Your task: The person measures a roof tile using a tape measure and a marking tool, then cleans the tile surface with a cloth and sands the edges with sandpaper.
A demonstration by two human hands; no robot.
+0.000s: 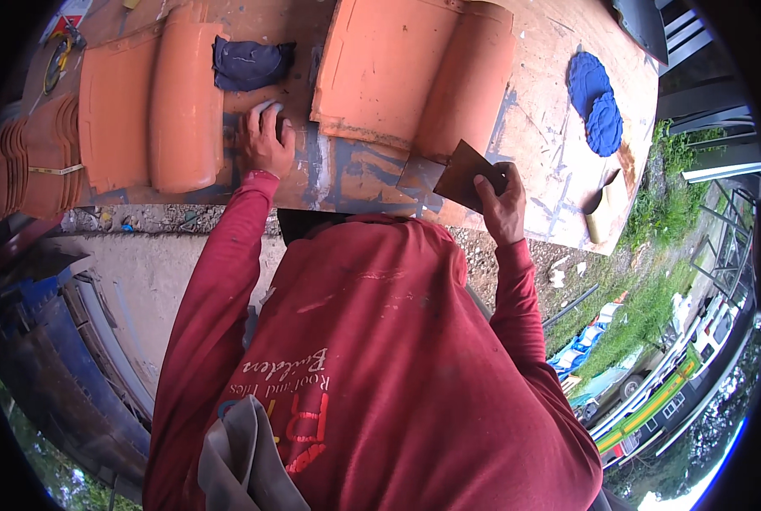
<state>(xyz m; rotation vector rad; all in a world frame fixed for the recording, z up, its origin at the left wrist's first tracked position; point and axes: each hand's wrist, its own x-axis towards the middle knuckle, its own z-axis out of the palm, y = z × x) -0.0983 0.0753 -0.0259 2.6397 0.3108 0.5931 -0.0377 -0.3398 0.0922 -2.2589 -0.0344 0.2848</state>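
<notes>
My right hand (504,204) pinches a brown square sheet like sandpaper (466,175) between thumb and fingers. The sheet is held at the near lower corner of a large orange clay roof tile (380,68), which lies on the table. My left hand (267,140) rests on the tabletop with its fingers apart and slightly bent. It lies between that tile and a second orange roof tile (184,111) on the left. Just beyond its fingertips lies a folded dark blue cloth (253,65).
A stack of curved tile pieces (44,162) stands at the table's left end. A bright blue crumpled cloth (598,102) and a tan curled piece (604,209) lie on the right of the paint-marked wooden table (534,192). Metal bars (713,111) stand beyond its right edge.
</notes>
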